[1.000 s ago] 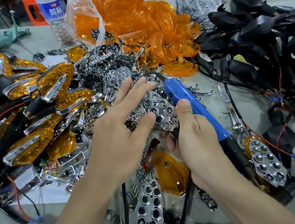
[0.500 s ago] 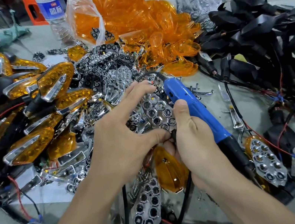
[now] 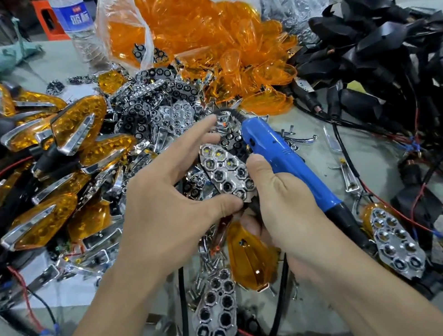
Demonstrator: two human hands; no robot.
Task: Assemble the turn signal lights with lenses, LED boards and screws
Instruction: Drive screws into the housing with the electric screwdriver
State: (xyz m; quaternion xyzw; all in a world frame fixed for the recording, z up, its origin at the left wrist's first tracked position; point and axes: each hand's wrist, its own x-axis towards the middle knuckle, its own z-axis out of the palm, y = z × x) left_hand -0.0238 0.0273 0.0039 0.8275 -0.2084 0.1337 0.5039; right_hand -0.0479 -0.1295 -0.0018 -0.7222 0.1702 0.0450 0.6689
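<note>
A: Where is the LED board (image 3: 227, 172) found?

B: It is held up over the heap of chrome parts at the middle of the table (image 3: 368, 125), tilted, with its narrow end toward the person. Yellow LEDs are seen in its upper cells only.

A: How is it gripped?

B: It is pinched by the left hand (image 3: 169, 214). The thumb is pressed against the lower end and the fingers are spread along the far edge.

A: And the right hand (image 3: 288, 209)?

B: It is wrapped around the blue screwdriver (image 3: 280, 158), with the thumb laid against the body. The corded end is pointed away, and the tip is hidden behind the forearm.

A: What is seen nearby?

B: An amber lens (image 3: 249, 260) is seen just under the right hand's curled fingers. Whether it is also gripped cannot be told. Loose screws (image 3: 209, 260) are scattered just left of it. A bag of lenses (image 3: 190, 26) is slumped at the far side, finished lights (image 3: 78, 127) are piled on the left, and black housings (image 3: 368, 34) are piled on the right.
</note>
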